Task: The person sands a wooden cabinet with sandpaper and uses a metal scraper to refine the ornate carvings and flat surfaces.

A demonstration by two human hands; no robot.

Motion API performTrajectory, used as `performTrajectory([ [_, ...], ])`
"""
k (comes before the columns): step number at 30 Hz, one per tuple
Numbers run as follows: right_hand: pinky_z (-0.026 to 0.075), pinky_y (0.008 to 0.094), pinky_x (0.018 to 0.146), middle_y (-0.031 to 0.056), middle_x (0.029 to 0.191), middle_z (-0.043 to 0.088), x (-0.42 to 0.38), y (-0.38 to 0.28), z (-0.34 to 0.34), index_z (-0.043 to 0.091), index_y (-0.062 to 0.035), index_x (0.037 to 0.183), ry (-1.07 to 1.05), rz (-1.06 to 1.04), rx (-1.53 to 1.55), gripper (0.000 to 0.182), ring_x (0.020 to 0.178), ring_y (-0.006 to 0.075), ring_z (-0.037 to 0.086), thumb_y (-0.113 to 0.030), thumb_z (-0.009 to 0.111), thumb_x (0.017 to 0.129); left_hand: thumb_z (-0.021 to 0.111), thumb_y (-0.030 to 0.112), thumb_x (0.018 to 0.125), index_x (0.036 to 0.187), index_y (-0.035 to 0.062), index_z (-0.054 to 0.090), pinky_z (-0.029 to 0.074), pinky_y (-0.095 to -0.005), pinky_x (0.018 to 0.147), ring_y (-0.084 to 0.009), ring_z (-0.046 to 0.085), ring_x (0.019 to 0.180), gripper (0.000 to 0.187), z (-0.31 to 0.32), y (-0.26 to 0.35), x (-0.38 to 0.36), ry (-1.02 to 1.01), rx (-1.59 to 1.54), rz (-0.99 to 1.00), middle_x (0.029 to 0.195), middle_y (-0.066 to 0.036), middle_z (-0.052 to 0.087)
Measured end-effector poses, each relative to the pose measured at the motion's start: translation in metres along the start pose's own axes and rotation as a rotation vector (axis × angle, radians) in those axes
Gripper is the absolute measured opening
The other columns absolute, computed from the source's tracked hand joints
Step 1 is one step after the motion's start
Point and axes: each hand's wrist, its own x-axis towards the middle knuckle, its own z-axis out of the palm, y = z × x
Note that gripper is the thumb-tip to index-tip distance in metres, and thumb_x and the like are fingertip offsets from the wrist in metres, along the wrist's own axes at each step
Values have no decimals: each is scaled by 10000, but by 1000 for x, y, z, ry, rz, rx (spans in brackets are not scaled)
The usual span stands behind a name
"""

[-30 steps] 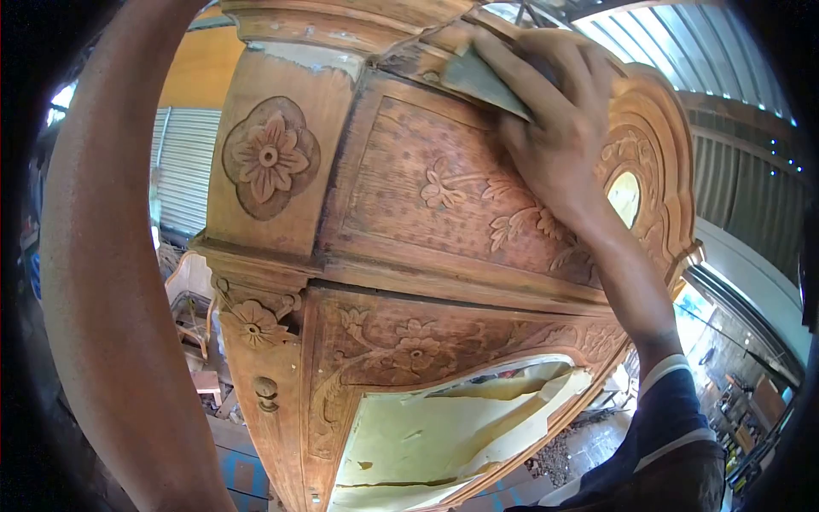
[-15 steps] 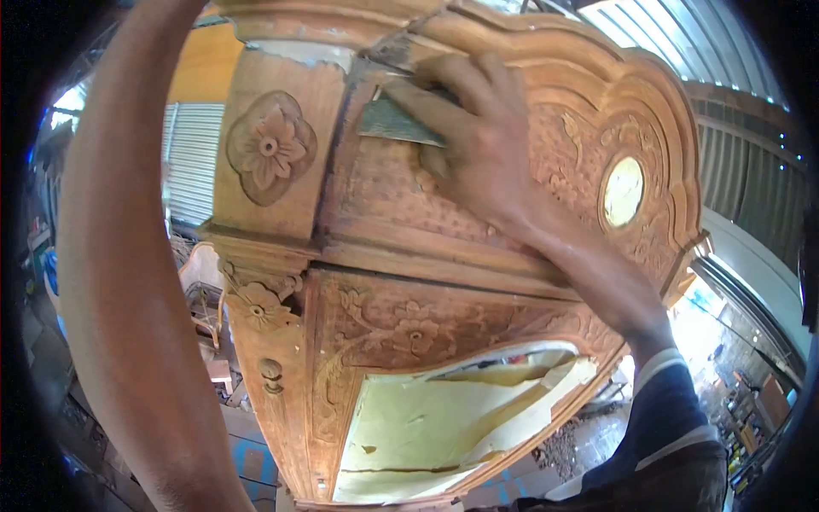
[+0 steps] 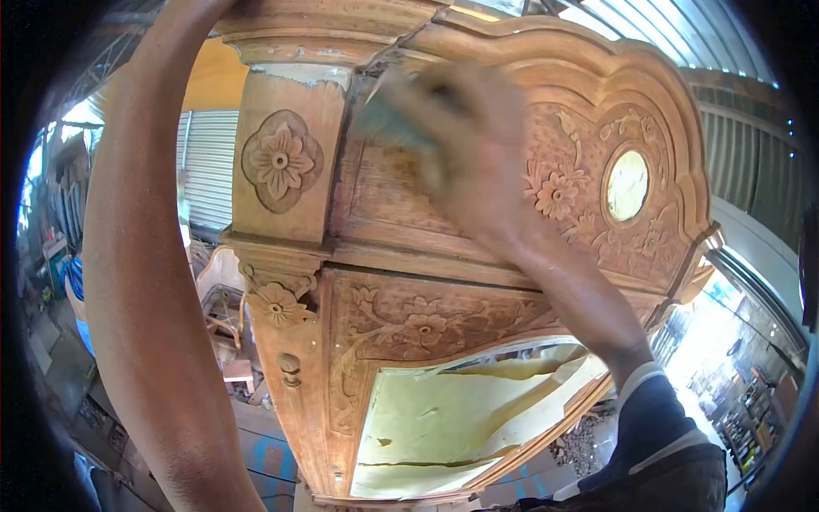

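Note:
My right hand, blurred by motion, is closed on a piece of grey-green sandpaper. It presses the sheet against the upper left of the carved wooden panel, beside the dark vertical groove. The panel belongs to a large brown wooden cabinet with carved flowers and a wavy top moulding. My left forearm rises along the left side, and its hand lies beyond the top edge of the view.
Below the panel, a cabinet door holds a pale covered pane with torn paper. A small round opening sits in the upper panel. Behind stand a wooden chair and corrugated metal sheeting. Clutter lies at the far right.
My right hand stays at the panel's upper left corner and is now smeared by quick motion with the sandpaper. The view has shifted slightly, so the cabinet sits a little farther right.

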Motion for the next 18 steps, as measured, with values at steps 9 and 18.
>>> performTrajectory([
  [9, 473, 386, 918, 73, 1213, 620, -7, -9, -14, 767, -132, 1215, -301, 54, 1, 550, 1044, 268, 545, 62, 679, 708, 557, 149, 847, 977, -88, 726, 540, -499, 899, -464, 713, 1000, 319, 1, 2, -2, 26, 9, -23, 987, -366, 695],
  [18, 477, 445, 946, 158, 1434, 575, 21, -14, -34, 758, -27, 1092, -262, 132, -202, 412, 1084, 319, 583, -14, 710, 683, 570, 147, 847, 915, -84, 732, 539, -485, 832, -452, 726, 918, 290, -4, 3, -6, -43, -71, -47, 910, -339, 709],
])
